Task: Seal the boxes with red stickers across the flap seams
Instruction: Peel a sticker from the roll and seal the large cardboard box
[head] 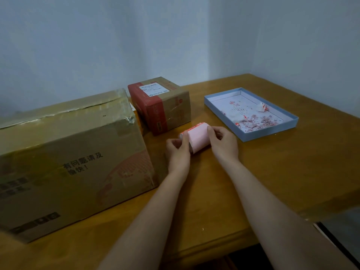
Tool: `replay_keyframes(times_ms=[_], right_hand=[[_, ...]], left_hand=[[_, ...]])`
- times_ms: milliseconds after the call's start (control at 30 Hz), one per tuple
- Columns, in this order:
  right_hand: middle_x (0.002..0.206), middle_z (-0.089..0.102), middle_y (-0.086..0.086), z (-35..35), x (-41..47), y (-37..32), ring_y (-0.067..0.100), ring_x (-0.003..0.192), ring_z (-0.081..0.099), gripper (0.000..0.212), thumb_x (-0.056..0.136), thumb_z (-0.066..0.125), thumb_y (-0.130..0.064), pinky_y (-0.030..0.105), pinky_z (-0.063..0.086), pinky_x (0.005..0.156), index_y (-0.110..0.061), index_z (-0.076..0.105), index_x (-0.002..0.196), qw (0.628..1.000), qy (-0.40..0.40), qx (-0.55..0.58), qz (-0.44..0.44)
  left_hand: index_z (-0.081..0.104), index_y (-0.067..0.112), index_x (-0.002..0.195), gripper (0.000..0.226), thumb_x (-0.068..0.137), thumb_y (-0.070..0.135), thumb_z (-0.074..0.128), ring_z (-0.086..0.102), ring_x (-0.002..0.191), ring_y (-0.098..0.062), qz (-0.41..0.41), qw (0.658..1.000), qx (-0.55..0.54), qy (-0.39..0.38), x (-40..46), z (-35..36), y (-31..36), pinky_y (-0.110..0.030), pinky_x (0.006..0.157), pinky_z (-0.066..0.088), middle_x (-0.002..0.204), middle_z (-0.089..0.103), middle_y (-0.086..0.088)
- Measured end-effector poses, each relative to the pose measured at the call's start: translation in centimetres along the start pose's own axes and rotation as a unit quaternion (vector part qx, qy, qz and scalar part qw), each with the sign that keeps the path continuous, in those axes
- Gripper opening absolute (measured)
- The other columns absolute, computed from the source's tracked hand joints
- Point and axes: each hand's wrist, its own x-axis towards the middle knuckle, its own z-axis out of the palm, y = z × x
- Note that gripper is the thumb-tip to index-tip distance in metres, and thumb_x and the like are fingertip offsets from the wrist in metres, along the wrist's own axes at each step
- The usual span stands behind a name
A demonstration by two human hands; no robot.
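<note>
1. Table (272, 172) w/ big box (68, 152) on left, flaps shut.
2. Small box (161, 106) behind it; blue tray (288, 124) at right.
3. Sticker roll (197, 138) was mid-table, btwn hands.
4. Left hand (178, 151) & right hand (224, 143) fingers curled, pinching roll ends.

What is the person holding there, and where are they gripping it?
A roll of stickers, held by both ends: the left hand grips its left end, the right hand its right end, just above the table.

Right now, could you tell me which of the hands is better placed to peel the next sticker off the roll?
Probably the right hand: its thumb lies on the roll face, while the left hand grips the roll's end.
</note>
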Motion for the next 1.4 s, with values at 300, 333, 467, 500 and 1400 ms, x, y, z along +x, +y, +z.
replay_keyframes(times_ms=[300,333,467,500,1400], right_hand=[[0.119,0.065,0.000,-0.3,-0.1,-0.1,0.011,0.105,0.059,0.032,0.097,0.054,-0.034,0.025,0.049,0.087,-0.017,0.063,0.122,1.000,-0.017,0.004,-0.011],[0.119,0.065,0.000,-0.3,-0.1,-0.1,0.010,0.104,0.058,0.031,0.097,0.054,-0.032,0.025,0.049,0.087,-0.017,0.063,0.122,1.000,-0.020,0.002,-0.012],[0.122,0.064,-0.001,-0.2,-0.3,-0.2,0.006,0.101,0.054,0.028,0.098,0.054,-0.024,0.021,0.045,0.085,-0.018,0.062,0.124,0.999,-0.035,-0.021,-0.021],[0.123,0.064,-0.001,-0.3,-0.4,-0.3,0.007,0.103,0.055,0.029,0.098,0.054,-0.023,0.021,0.045,0.085,-0.018,0.062,0.125,0.999,-0.036,-0.024,-0.019],[0.103,0.067,0.000,-0.1,-2.5,-0.8,0.015,0.104,0.051,0.015,0.086,0.071,-0.024,0.025,0.044,0.080,-0.015,0.074,0.098,0.934,0.013,-0.169,-0.314]], left_hand=[[0.065,0.017,0.098,0.033,0.090,0.049,0.057,0.061,0.095,-0.019,0.043,0.999,-0.007,-0.024,0.4,-0.1,-1.1,-0.033,0.086,0.051,0.109,0.063,-0.008],[0.065,0.016,0.101,0.033,0.090,0.046,0.058,0.061,0.095,-0.018,0.040,0.999,-0.014,-0.021,0.4,-0.1,-1.1,-0.033,0.086,0.051,0.109,0.063,-0.008],[0.062,0.015,0.114,0.035,0.090,0.041,0.061,0.061,0.098,-0.015,0.036,0.999,-0.034,-0.013,0.1,-0.4,-0.9,-0.029,0.087,0.052,0.110,0.063,-0.004],[0.062,0.014,0.113,0.033,0.091,0.038,0.062,0.061,0.098,-0.015,0.037,0.999,-0.036,-0.013,0.0,-0.4,-0.9,-0.028,0.086,0.052,0.110,0.063,-0.004],[0.065,0.013,0.110,0.018,0.094,0.020,0.062,0.068,0.093,-0.011,0.078,0.991,-0.083,-0.070,-0.8,-0.7,-0.7,-0.022,0.077,0.057,0.104,0.069,-0.001]])
